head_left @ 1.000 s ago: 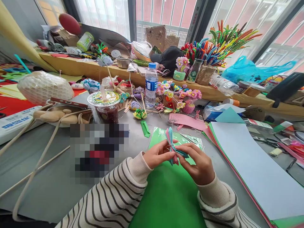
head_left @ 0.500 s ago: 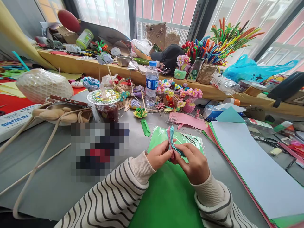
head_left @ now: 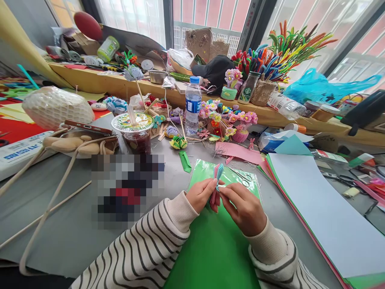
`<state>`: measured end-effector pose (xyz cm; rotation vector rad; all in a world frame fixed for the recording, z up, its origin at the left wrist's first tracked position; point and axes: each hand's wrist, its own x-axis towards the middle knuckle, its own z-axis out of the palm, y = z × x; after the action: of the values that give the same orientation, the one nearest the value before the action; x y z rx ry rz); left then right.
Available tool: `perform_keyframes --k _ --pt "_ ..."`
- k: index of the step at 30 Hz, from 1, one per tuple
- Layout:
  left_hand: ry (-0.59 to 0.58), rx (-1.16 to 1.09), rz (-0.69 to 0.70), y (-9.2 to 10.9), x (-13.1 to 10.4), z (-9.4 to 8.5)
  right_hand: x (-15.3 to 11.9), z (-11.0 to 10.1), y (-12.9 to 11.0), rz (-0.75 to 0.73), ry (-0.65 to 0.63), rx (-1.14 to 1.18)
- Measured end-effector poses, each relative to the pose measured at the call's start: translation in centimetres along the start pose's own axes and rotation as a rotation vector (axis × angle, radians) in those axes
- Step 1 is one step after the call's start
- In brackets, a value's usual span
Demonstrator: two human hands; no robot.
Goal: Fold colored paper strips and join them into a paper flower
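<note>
My left hand [head_left: 202, 195] grips a pleated paper bundle [head_left: 218, 171] of pink and light blue layers, pinched in at the waist and fanned at the top. Pink folds also hang below the fingers. At the bundle's waist, the thumb and forefinger of my right hand [head_left: 245, 204] are closed on its light blue edge; whether a thread lies between them I cannot make out. Both hands are above a glossy green sheet [head_left: 216, 249] on the grey table. Small scissors [head_left: 244, 178] rest on that sheet, just beyond my right hand.
Stacked coloured paper [head_left: 321, 208] lies to the right, with larger scissors [head_left: 338, 176] beyond it. A drink cup [head_left: 136, 136], a water bottle [head_left: 193, 106] and several craft flowers [head_left: 240, 117] stand at the back. A corded bag [head_left: 78, 144] is at left.
The bundle has turned in my left hand, and its light blue lower pleats no longer stick out to the right. My right fingertips have moved up to the waist.
</note>
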<state>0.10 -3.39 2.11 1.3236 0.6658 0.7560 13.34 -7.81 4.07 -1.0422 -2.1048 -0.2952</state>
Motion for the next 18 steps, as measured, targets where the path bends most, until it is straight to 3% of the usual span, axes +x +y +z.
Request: perform_keyframes --k 8,13,18 --pt "-0.147 0.173 -0.032 0.2 -0.3 -0.5 -0.2 -1.4 1.6 0.091 -0.215 0.245" --pt "-0.054 0.180 0.027 0.0 0.0 -0.1 -0.3 0.0 0.3 0.197 -0.102 -0.040" --pt "-0.065 0.210 0.049 -0.1 0.1 -0.4 -0.2 0.6 -0.4 0.116 -0.059 -0.169"
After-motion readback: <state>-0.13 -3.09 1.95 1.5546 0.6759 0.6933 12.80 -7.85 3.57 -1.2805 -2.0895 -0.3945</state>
